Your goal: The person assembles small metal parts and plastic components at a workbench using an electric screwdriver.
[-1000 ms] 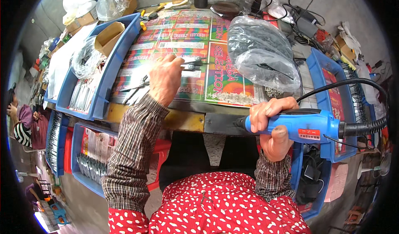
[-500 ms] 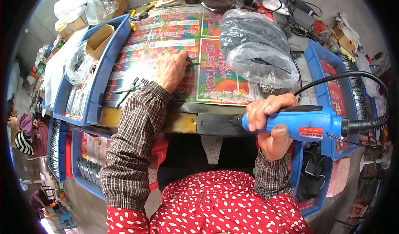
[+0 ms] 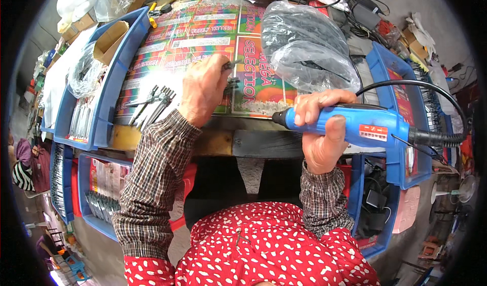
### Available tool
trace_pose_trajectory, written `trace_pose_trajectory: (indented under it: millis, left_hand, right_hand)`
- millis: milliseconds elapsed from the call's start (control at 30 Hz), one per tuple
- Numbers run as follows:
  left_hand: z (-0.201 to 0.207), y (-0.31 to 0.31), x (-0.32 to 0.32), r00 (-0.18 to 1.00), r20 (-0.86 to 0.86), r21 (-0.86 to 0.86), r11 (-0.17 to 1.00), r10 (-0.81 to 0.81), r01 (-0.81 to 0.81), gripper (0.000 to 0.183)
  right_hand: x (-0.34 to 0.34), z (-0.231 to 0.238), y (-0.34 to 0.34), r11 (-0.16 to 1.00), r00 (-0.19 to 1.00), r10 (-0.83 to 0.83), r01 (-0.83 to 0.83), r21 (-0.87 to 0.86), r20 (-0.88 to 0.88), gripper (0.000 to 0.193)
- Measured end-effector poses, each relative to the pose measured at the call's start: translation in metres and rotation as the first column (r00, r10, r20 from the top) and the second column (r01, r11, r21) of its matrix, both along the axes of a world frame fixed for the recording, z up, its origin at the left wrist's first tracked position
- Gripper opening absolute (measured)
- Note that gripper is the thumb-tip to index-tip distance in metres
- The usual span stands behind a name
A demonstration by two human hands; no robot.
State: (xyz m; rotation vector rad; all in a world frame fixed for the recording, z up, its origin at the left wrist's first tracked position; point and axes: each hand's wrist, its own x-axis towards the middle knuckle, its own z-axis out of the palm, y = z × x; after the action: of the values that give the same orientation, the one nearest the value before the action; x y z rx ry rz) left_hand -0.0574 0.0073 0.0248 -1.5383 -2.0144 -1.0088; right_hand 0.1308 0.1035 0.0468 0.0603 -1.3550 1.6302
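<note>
Blue electric screwdriver [image 3: 350,123] lies in my right hand [image 3: 322,128], its dark tip pointing left over the table's front edge. Fingers of that hand are wrapped round the body. Over the printed sheet, my left hand [image 3: 205,88] is closed, with a small dark piece [image 3: 231,65] showing at its fingertips; its exact kind is unclear. Just below those fingers lie several more dark pieces [image 3: 232,84]. Thin dark-ended rods [image 3: 154,103] are bunched beside my left wrist, partly lost in glare.
A colourful printed sheet [image 3: 203,24] covers the tabletop. Clear plastic bags [image 3: 307,42] of dark parts lie at the back right. Blue bins [image 3: 109,98] flank the table, with another [image 3: 393,75] at right. The tool's black cable [image 3: 421,90] loops at right.
The screwdriver has come up and a little left, its tip now above the table edge. My left hand has lifted and turned slightly, with a dark piece still at the fingertips. The view has shifted.
</note>
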Motion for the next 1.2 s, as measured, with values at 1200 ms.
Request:
trace_pose_trajectory:
  millis: [1200]
  left_hand:
    - [-0.031, -0.045, 0.075, 0.989, -0.003, 0.011, 0.989, -0.150, 0.150, 0.024]
  right_hand:
    - [0.004, 0.008, 0.000, 0.998, 0.992, 0.021, -0.029, -0.060, -0.126, 0.050]
